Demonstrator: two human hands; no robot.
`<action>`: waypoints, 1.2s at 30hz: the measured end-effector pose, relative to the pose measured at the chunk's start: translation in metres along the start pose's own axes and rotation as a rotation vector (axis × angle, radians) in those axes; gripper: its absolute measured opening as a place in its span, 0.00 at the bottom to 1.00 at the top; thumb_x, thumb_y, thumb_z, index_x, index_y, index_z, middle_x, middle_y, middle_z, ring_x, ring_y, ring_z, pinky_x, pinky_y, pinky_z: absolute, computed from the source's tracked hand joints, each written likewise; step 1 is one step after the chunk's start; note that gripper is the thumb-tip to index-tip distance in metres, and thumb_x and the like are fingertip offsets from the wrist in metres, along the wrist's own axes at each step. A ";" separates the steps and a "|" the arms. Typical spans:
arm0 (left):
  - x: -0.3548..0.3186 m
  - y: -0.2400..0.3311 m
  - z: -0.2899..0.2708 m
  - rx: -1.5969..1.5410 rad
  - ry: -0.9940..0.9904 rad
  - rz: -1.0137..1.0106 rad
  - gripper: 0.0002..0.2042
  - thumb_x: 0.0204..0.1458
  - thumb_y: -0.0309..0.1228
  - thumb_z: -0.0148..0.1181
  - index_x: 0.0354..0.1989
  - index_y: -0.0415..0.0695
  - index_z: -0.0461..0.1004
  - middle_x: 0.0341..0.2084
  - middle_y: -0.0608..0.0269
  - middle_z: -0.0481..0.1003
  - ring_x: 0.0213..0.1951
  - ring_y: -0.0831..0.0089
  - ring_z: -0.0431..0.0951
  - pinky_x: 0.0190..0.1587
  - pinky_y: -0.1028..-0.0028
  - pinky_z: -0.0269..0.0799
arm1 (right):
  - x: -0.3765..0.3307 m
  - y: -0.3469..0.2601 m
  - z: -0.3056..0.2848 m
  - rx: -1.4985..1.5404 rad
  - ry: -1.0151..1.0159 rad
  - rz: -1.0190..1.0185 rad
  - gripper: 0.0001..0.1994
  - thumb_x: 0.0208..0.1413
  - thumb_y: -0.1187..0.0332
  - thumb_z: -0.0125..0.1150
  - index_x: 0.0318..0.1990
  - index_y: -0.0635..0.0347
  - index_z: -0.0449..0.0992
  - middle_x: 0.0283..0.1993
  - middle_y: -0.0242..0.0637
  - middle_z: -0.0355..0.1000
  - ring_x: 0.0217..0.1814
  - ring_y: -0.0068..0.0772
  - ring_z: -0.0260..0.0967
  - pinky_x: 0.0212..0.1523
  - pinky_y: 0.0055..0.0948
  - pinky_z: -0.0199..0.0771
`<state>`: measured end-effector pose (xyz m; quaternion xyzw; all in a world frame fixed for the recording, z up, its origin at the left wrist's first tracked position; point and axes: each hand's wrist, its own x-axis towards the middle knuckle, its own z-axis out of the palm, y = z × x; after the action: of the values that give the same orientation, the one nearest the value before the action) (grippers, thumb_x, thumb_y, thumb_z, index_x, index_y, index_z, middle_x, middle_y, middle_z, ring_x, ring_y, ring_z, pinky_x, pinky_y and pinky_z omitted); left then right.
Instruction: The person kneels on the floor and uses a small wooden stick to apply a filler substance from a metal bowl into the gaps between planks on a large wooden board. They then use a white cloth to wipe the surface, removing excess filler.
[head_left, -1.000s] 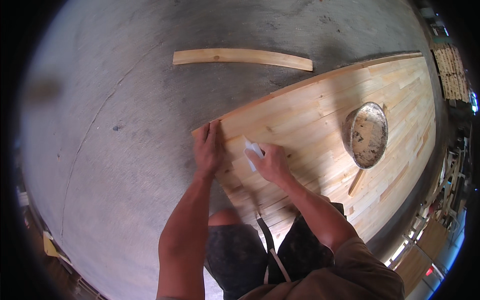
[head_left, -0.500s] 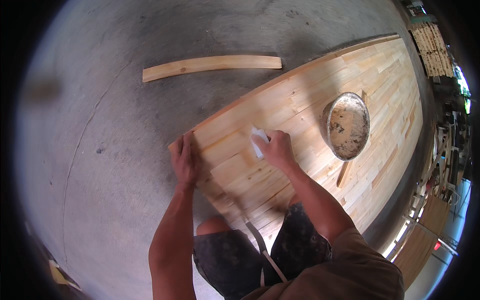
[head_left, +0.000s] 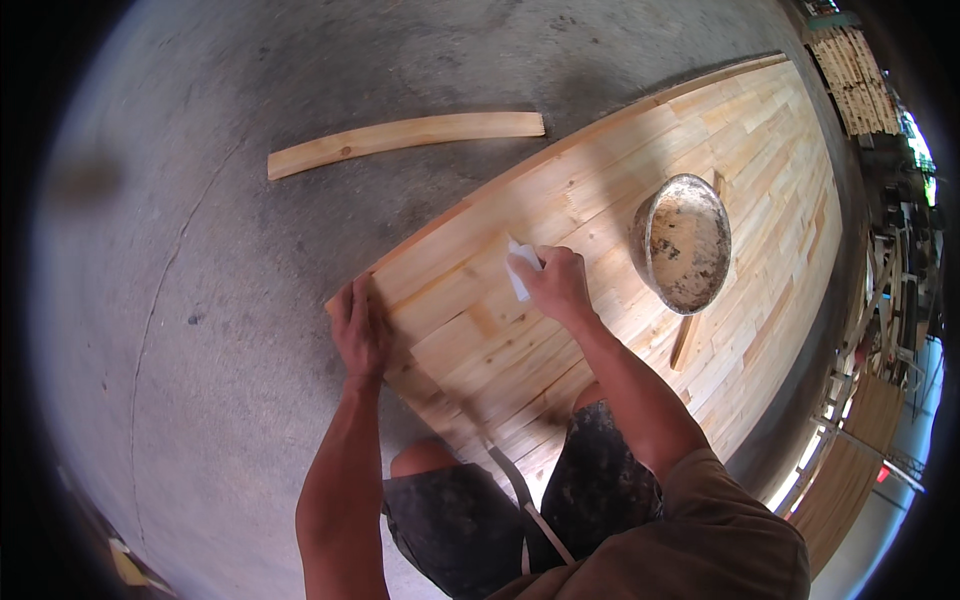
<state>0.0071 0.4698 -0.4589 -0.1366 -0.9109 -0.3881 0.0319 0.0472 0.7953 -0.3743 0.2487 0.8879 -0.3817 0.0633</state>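
Observation:
A large panel of glued light wood strips lies flat on the grey concrete floor. My left hand rests flat on the panel's near left corner, fingers together. My right hand grips a small white flat scraper and presses it against the panel's surface. A round, dirty bowl with pale paste stands on the panel to the right of my right hand. A thin wooden stick lies just below the bowl.
A loose wooden strip lies on the concrete floor beyond the panel. Stacked wood slats show at the far right. My knees in dark shorts are at the panel's near edge.
My right hand with the scraper has slid across the panel toward the bowl. The view has shifted, so the panel and loose strip sit differently in frame. My left hand stays on the corner.

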 end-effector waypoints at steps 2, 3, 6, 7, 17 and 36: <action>0.001 0.002 0.000 0.003 0.004 0.015 0.24 0.67 0.22 0.56 0.71 0.43 0.77 0.62 0.44 0.76 0.60 0.43 0.80 0.61 0.53 0.78 | 0.009 0.002 -0.007 0.003 -0.008 0.067 0.25 0.64 0.50 0.72 0.35 0.71 0.86 0.29 0.52 0.83 0.31 0.45 0.86 0.36 0.43 0.82; 0.001 0.002 -0.001 0.002 0.009 0.027 0.23 0.67 0.22 0.56 0.71 0.43 0.77 0.62 0.44 0.76 0.60 0.43 0.80 0.61 0.52 0.78 | 0.014 0.001 -0.010 0.020 -0.007 0.031 0.25 0.64 0.50 0.72 0.35 0.71 0.87 0.29 0.51 0.84 0.32 0.44 0.86 0.36 0.42 0.82; 0.002 0.004 -0.001 0.013 0.008 0.031 0.23 0.68 0.23 0.55 0.71 0.44 0.77 0.61 0.44 0.76 0.60 0.43 0.80 0.61 0.52 0.78 | 0.029 -0.004 -0.012 0.067 -0.043 0.033 0.24 0.65 0.51 0.73 0.37 0.71 0.88 0.30 0.52 0.84 0.33 0.45 0.86 0.36 0.43 0.83; 0.003 0.005 -0.001 0.046 0.019 0.058 0.23 0.69 0.23 0.55 0.71 0.44 0.77 0.61 0.44 0.77 0.59 0.43 0.80 0.61 0.52 0.78 | 0.033 -0.006 -0.011 0.070 -0.053 0.043 0.23 0.65 0.52 0.73 0.37 0.70 0.88 0.30 0.53 0.84 0.33 0.50 0.86 0.37 0.45 0.83; 0.002 0.003 0.000 -0.004 0.003 0.038 0.20 0.71 0.25 0.54 0.70 0.40 0.77 0.60 0.43 0.78 0.60 0.43 0.80 0.61 0.52 0.78 | 0.017 0.010 -0.015 0.056 -0.065 0.103 0.24 0.65 0.51 0.73 0.39 0.70 0.89 0.31 0.47 0.87 0.33 0.39 0.88 0.39 0.39 0.86; -0.008 -0.030 0.013 0.123 0.008 0.077 0.24 0.72 0.31 0.55 0.75 0.43 0.73 0.65 0.42 0.74 0.66 0.42 0.73 0.66 0.51 0.72 | -0.029 0.089 0.002 0.223 0.257 -0.322 0.20 0.72 0.63 0.70 0.65 0.61 0.75 0.59 0.49 0.78 0.63 0.54 0.79 0.64 0.45 0.79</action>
<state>0.0076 0.4577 -0.4905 -0.1679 -0.9269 -0.3306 0.0588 0.1153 0.8345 -0.4243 0.1558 0.8693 -0.4479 -0.1397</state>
